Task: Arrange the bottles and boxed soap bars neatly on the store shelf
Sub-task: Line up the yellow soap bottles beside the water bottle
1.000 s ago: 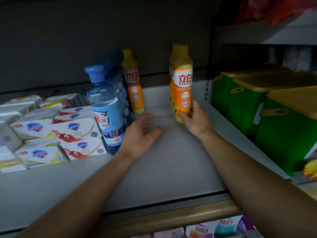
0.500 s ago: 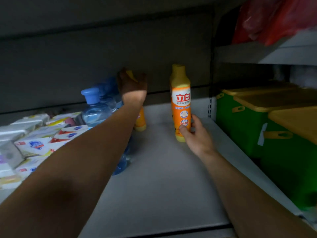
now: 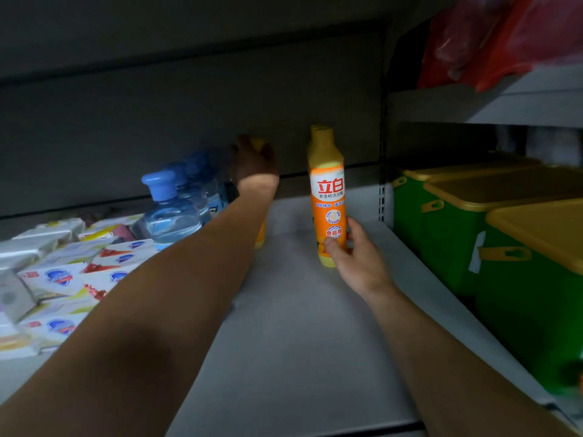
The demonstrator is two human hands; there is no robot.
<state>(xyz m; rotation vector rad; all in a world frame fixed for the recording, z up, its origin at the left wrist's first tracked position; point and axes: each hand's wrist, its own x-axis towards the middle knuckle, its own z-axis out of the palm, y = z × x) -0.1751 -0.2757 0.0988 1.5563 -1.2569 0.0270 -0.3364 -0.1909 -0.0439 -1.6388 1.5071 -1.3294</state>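
Observation:
An orange detergent bottle [image 3: 328, 197] stands upright mid-shelf, and my right hand [image 3: 356, 260] grips its lower part. A second orange bottle hides right behind it, only its cap edge showing. My left hand [image 3: 254, 167] reaches to the back of the shelf and wraps around the neck of another orange bottle [image 3: 259, 239], mostly hidden by my forearm. A row of clear blue-capped bottles [image 3: 168, 209] stands left of that. Boxed soap bars [image 3: 63, 279] lie in uneven stacks at the far left.
The grey shelf board [image 3: 299, 326] stretches toward me between my arms. Green tubs with yellow lids [image 3: 504, 247] fill the neighbouring bay on the right, past a shelf upright. Red plastic bags [image 3: 504, 39] sit on the shelf above.
My left hand lifted off the shelf board and reached back to take the rear orange bottle by its neck. My right hand stays on the front orange bottle. The camera moved closer.

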